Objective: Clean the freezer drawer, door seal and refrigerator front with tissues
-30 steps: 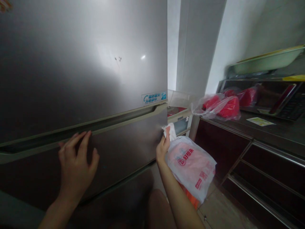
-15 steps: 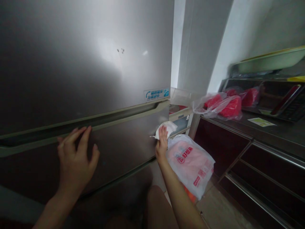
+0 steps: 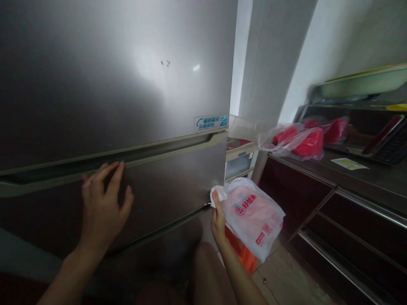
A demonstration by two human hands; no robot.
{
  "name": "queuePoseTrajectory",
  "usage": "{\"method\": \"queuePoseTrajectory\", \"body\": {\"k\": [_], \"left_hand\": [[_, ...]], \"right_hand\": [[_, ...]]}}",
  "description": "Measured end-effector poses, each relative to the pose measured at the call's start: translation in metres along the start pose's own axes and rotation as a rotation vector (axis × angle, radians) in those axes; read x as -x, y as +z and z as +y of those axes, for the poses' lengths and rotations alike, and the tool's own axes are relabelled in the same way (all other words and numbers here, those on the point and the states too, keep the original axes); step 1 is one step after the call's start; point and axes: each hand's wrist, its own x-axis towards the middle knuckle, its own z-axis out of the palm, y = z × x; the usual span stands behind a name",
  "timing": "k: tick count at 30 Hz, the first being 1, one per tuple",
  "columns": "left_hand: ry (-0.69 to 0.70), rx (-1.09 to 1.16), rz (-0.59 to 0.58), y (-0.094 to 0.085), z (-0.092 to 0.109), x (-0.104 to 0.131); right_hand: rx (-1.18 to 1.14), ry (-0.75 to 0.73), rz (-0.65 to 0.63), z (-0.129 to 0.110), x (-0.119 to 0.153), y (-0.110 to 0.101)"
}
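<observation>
A silver refrigerator (image 3: 178,173) fills the left and middle of the view, its doors shut. My left hand (image 3: 103,203) rests its fingertips on the handle ledge along the top of the middle door, fingers spread and thumb apart. At that door's lower right corner, my right hand (image 3: 218,218) presses a crumpled white cloth (image 3: 218,192) to the edge. Part of the cloth is hidden behind the fingers. Just right of this hand is a white plastic bag (image 3: 254,212) with red print, lying over something orange (image 3: 244,256).
Behind the bag stands a white appliance (image 3: 240,165) beside the refrigerator. To the right, a dark counter (image 3: 381,178) holds red items in a clear bag (image 3: 307,140) and a microwave (image 3: 365,131) with a pale basin (image 3: 365,82) on top. Dark drawers (image 3: 356,237) line the counter's front.
My right hand has moved down with the cloth, from the door's right side to its lower corner. The left hand stays at the handle ledge. The view has shifted slightly.
</observation>
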Motion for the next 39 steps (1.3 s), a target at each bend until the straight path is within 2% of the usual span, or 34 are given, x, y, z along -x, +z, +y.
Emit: {"method": "queuePoseTrajectory", "body": {"k": [2, 5, 8, 10, 14, 16, 18, 20, 23, 25, 29, 32, 34, 39], "left_hand": [[0.007, 0.027, -0.002, -0.002, -0.004, 0.001], [0.001, 0.081, -0.006, -0.006, -0.007, 0.001], [-0.046, 0.12, -0.011, -0.011, -0.002, -0.002], [-0.074, 0.138, -0.006, -0.014, 0.006, -0.004], [-0.048, 0.215, -0.005, -0.018, 0.04, -0.004], [0.034, 0.332, -0.116, -0.015, 0.062, 0.002], [0.144, 0.451, -0.3, -0.006, 0.084, 0.014], [0.199, 0.497, -0.478, 0.006, 0.101, 0.031], [0.142, 0.501, -0.682, 0.024, 0.112, 0.055], [0.096, 0.518, -0.782, 0.031, 0.111, 0.066], [0.007, 0.552, -0.859, 0.033, 0.1, 0.072], [-0.118, 0.555, -0.895, 0.03, 0.095, 0.067], [-0.154, 0.552, -0.934, 0.028, 0.096, 0.062], [0.046, 0.586, -1.104, 0.032, 0.109, 0.061]], "right_hand": [[-0.046, 0.106, 0.016, -0.01, 0.006, -0.013], [-0.049, 0.262, 0.105, -0.029, 0.013, -0.034], [-0.027, 0.394, 0.157, -0.049, 0.013, -0.052], [-0.047, 0.435, 0.101, -0.063, 0.01, -0.06], [-0.1, 0.415, -0.157, -0.092, 0.001, -0.063], [-0.067, 0.371, -0.269, -0.106, -0.002, -0.059], [-0.031, 0.331, -0.386, -0.119, -0.003, -0.053], [0.001, 0.287, -0.524, -0.129, -0.003, -0.045], [0.059, 0.221, -0.665, -0.138, -0.001, -0.036], [0.073, 0.217, -0.69, -0.14, -0.001, -0.033], [0.079, 0.282, -0.664, -0.132, -0.002, -0.037], [0.055, 0.326, -0.616, -0.123, -0.004, -0.046], [0.07, 0.321, -0.598, -0.12, -0.005, -0.05], [0.174, 0.145, -0.685, -0.136, -0.006, -0.052]]}}
